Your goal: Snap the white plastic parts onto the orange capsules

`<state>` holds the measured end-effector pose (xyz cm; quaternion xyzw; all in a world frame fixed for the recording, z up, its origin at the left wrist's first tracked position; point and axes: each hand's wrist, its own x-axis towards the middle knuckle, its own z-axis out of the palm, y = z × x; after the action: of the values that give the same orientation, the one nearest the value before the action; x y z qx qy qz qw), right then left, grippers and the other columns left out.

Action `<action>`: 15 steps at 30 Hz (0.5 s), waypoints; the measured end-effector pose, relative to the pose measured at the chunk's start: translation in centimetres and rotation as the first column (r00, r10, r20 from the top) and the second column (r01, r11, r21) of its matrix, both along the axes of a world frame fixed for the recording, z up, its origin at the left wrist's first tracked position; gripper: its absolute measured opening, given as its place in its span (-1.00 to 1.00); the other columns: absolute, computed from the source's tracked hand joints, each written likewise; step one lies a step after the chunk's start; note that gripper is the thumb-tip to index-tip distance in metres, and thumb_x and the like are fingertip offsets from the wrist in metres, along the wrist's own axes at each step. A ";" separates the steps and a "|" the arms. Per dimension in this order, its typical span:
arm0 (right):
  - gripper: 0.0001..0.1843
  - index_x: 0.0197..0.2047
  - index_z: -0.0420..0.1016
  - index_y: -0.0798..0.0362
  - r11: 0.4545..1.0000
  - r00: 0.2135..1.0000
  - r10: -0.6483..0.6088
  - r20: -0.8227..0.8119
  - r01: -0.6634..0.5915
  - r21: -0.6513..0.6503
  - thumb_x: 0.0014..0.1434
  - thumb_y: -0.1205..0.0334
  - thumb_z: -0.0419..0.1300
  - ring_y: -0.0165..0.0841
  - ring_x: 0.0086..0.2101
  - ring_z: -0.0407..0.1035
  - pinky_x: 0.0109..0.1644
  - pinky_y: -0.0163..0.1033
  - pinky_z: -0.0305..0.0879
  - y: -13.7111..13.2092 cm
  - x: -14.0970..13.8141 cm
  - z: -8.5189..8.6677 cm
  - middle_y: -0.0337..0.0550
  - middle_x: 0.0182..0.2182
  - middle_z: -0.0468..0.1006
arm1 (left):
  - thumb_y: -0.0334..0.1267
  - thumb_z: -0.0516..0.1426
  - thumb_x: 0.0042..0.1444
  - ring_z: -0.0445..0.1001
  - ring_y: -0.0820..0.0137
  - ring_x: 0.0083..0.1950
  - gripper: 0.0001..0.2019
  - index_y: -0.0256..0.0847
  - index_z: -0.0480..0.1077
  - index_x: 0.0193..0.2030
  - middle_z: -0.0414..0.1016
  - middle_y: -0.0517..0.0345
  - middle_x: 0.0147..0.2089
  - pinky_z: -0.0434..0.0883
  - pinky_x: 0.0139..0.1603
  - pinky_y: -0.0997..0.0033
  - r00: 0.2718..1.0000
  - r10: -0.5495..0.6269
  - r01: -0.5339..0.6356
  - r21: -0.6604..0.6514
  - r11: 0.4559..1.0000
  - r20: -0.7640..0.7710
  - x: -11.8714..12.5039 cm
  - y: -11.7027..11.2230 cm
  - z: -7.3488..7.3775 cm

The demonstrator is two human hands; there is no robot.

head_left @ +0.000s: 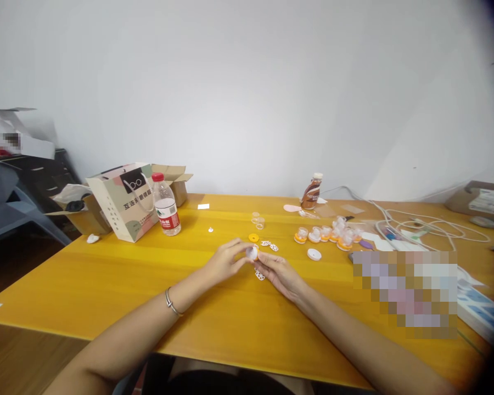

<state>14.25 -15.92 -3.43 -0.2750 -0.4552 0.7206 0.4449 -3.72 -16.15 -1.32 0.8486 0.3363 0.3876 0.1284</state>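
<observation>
Between my two hands, over the middle of the table, is a small round white and orange piece (pixel 252 253). My left hand (pixel 229 259) pinches it from the left, and my right hand (pixel 279 272) grips its right side. Just beyond lie a yellow disc (pixel 253 237) and white cut-out plates (pixel 270 245). Another white cut-out plate (pixel 259 275) shows under the hands. Two clear cups (pixel 260 223) stand farther back. To the right, a white disc (pixel 314 254) lies in front of several round pieces with clear tops and orange or white bases (pixel 325 234).
A water bottle (pixel 166 206) stands left beside a paper bag (pixel 125 203) and cardboard boxes (pixel 175 184). At the back is a brown drink bottle (pixel 312 192). White cables (pixel 411 218) and a blurred-out patch (pixel 407 293) are on the right. The table's front edge (pixel 230 365) runs near my body.
</observation>
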 end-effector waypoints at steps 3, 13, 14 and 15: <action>-0.77 -0.32 0.54 0.06 1.000 1.000 0.005 -0.004 -0.005 0.027 -0.07 0.15 0.25 -0.32 -0.12 0.35 0.12 -0.16 0.11 -0.2 0.0 0.2 -0.14 -0.25 0.55 | -0.25 0.08 0.06 0.39 0.41 -0.21 -0.69 -0.23 0.31 -0.03 0.39 0.07 -0.25 0.36 -0.13 0.36 0.999 0.024 -0.024 -0.003 1.000 0.037 0.1 0.0 -0.2; -0.79 -0.35 0.54 0.08 0.991 0.992 -0.125 0.001 0.125 -0.049 -0.10 0.17 0.27 -0.34 -0.18 0.39 0.05 -0.20 0.21 0.1 -0.1 0.1 -0.14 -0.31 0.56 | -0.26 0.05 0.09 0.34 0.38 -0.11 -0.68 -0.21 0.25 0.01 0.36 0.03 -0.15 0.32 -0.06 0.31 0.999 0.000 -0.001 0.028 1.000 0.034 0.6 -0.7 0.4; -0.79 -0.34 0.54 0.08 0.991 0.993 -0.122 -0.003 0.121 -0.054 -0.09 0.18 0.27 -0.34 -0.18 0.39 0.05 -0.20 0.21 0.2 -0.1 0.1 -0.15 -0.31 0.56 | -0.25 0.05 0.09 0.34 0.38 -0.12 -0.68 -0.21 0.25 0.01 0.36 0.03 -0.15 0.32 -0.06 0.32 0.999 0.016 -0.017 0.032 0.999 0.041 0.6 -0.7 0.4; -0.79 -0.34 0.54 0.07 0.992 0.993 -0.117 -0.008 0.116 -0.054 -0.08 0.18 0.26 -0.34 -0.17 0.38 0.06 -0.20 0.20 0.2 -0.1 0.1 -0.15 -0.30 0.56 | -0.24 0.05 0.09 0.34 0.38 -0.13 -0.69 -0.21 0.25 0.00 0.36 0.03 -0.16 0.33 -0.07 0.32 0.998 0.030 -0.032 0.037 0.999 0.047 0.7 -0.8 0.4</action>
<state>14.16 -15.70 -3.38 -0.3090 -0.4164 0.7068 0.4811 -3.04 -16.93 -0.94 0.8364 0.3390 0.4153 0.1143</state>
